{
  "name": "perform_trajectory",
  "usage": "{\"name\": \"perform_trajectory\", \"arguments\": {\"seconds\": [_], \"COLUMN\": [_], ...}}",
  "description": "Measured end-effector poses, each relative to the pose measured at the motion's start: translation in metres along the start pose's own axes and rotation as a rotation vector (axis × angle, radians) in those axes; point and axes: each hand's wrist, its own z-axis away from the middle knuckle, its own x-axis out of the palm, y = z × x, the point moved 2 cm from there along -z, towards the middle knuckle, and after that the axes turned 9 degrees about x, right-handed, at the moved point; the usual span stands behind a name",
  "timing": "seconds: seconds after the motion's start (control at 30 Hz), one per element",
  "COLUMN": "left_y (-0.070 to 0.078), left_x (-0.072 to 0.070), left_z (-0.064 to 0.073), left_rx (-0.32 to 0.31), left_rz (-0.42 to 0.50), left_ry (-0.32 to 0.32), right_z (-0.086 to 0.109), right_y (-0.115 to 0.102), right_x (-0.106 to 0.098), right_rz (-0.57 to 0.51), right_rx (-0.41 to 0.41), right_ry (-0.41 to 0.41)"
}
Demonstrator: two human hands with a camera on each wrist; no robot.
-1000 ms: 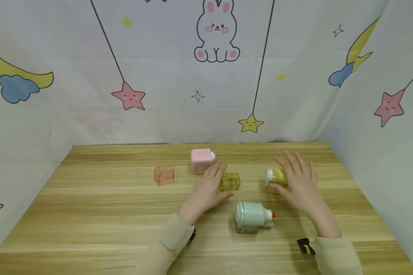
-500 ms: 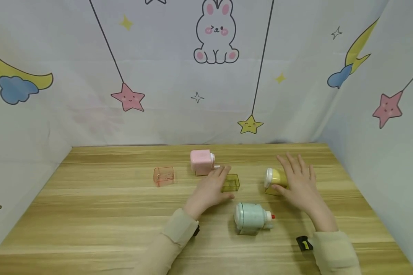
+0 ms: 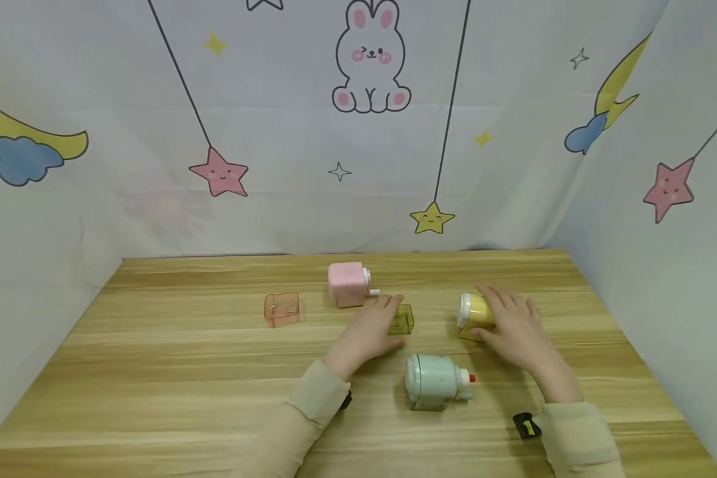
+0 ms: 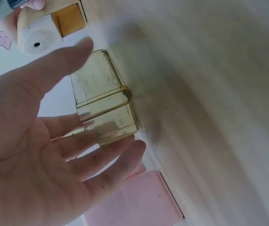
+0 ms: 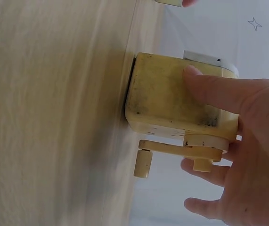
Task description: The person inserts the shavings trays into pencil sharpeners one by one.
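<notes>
My right hand (image 3: 516,332) holds a yellow hand-crank pencil sharpener (image 5: 165,94). Its thumb lies on one face and the other fingers are partly hidden behind the body. The crank (image 5: 181,149) points toward the palm side. My left hand (image 3: 367,332) is around a clear yellow shavings drawer (image 4: 99,89) on the table, thumb on one side and loosely bent fingers on the other, with no clear pinch. A pink pencil sharpener (image 3: 348,284) stands just behind the left hand. A mint-green pencil sharpener (image 3: 435,380) lies between the two forearms.
A clear red-orange drawer (image 3: 282,309) rests on the wooden table (image 3: 173,372) left of the pink sharpener. A printed white curtain (image 3: 275,119) borders the table at the back and sides. A small black item (image 3: 526,425) is beside the right cuff.
My right hand's raised fingers have bent down around the yellow pencil sharpener. My left hand has shifted slightly right, over more of the yellow drawer, uncovering the pink sharpener's crank.
</notes>
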Motion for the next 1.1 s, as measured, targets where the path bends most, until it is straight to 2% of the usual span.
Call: {"name": "perform_trajectory", "arguments": {"seconds": [0.3, 0.57, 0.83, 1.1], "left_y": [-0.0016, -0.0061, -0.0076, -0.0087], "left_x": [-0.0024, -0.0025, -0.0058, -0.0065], "left_z": [0.0011, 0.0019, 0.0035, 0.0036], "left_rx": [-0.046, -0.061, -0.025, -0.013], "left_rz": [0.034, 0.067, 0.026, 0.027], "left_ry": [-0.015, -0.018, 0.003, 0.027], "right_z": [0.0002, -0.0016, -0.0038, -0.0044], "right_y": [-0.0016, -0.0003, -0.0007, -0.0033], "right_x": [0.0023, 0.0065, 0.0097, 0.0093], "right_rz": [-0.034, -0.053, -0.077, -0.130], "right_rx": [-0.023, -0.024, -0.025, -0.039], "right_ry": [0.011, 0.014, 0.005, 0.000]}}
